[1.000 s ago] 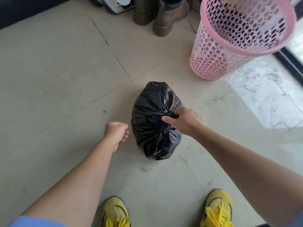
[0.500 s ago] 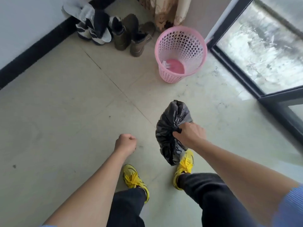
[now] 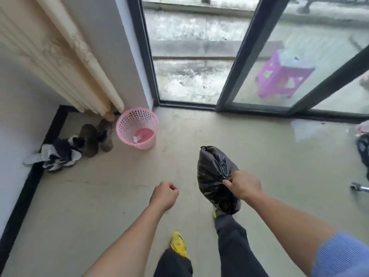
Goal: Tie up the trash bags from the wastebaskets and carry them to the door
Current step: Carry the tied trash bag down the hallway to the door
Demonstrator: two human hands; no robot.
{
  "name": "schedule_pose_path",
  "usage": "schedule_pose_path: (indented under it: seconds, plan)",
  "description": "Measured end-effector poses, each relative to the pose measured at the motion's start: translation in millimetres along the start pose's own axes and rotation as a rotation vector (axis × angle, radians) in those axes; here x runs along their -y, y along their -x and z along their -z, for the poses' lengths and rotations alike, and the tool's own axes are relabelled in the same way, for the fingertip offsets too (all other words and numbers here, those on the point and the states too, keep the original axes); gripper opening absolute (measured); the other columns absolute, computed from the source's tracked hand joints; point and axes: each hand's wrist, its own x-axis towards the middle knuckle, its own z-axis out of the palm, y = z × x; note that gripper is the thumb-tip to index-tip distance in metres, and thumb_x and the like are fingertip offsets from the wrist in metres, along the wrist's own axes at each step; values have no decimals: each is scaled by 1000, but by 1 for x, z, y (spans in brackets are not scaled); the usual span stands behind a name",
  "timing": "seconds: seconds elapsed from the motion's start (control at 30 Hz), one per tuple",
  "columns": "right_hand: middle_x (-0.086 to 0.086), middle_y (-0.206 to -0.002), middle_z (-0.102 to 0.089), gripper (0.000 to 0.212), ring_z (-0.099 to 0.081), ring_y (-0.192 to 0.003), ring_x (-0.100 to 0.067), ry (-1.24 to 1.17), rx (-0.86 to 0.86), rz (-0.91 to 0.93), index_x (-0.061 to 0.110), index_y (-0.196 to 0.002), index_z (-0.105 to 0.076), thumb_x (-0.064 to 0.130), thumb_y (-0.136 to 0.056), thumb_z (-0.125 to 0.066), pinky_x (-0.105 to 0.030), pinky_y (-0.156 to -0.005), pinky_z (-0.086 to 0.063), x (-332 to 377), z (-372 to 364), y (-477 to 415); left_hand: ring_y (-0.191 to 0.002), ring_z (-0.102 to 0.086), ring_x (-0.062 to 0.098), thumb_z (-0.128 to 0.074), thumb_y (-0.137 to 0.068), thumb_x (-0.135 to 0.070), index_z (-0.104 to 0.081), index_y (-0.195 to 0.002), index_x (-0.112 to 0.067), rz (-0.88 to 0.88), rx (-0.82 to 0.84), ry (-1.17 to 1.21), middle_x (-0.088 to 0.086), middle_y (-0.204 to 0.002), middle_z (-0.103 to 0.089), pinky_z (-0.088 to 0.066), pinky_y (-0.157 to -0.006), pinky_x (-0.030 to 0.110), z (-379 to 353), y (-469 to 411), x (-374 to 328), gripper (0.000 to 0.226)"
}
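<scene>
A tied black trash bag [image 3: 212, 176] hangs off the floor in front of my right leg. My right hand [image 3: 242, 184] grips its knotted neck. My left hand [image 3: 164, 193] is a closed fist with nothing in it, to the left of the bag. The pink perforated wastebasket [image 3: 137, 130] stands by the wall corner at the back left, with no liner and a scrap of white paper on its bottom. The glass sliding door [image 3: 225, 62] with dark frames fills the back.
Boots [image 3: 95, 138] and black-and-white slippers [image 3: 58, 153] lie against the left wall under a cream curtain [image 3: 60, 52]. Another dark bag [image 3: 363, 148] sits at the right edge near a metal caster [image 3: 357, 186]. A purple stool [image 3: 281, 76] stands outside the glass.
I have stood up and lifted the bag off the floor with my right hand. The view rose and swung toward the glass door; the wastebasket now sits farther off at the left.
</scene>
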Motion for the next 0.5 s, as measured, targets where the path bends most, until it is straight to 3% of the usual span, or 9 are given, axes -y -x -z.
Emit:
schedule_pose_path:
  seconds: [0.07, 0.27, 0.5]
  plan:
    - [-3, -105, -71, 44, -66, -101, -28, -52, -30, -103, 23, -104, -68, 58, -90, -48, -34, -75, -50, -26, -2, 39, -88, -68, 27, -54, -81, -17, -61, -74, -22, -79, 47, -143, 7, -85, -71, -50, -73, 28, -6, 24, -14, 11]
    - [-4, -109, -70, 42, -65, -103, -28, -203, -32, -334, 22, -101, -69, 57, -88, -51, -33, -77, -48, -104, -10, 162, -99, -65, 27, -55, -82, -18, -71, -91, -15, -291, 153, -490, 9, -102, -72, -51, -83, 30, -51, 97, -66, 18]
    - [-7, -121, -66, 47, -62, -112, -29, -379, 36, -589, 18, -117, -64, 53, -87, -57, -33, -88, -48, -212, -66, 321, -94, -67, 28, -54, -82, -14, -70, -92, -10, -550, 313, -738, 13, -96, -73, -55, -82, 31, -178, 198, -126, 19]
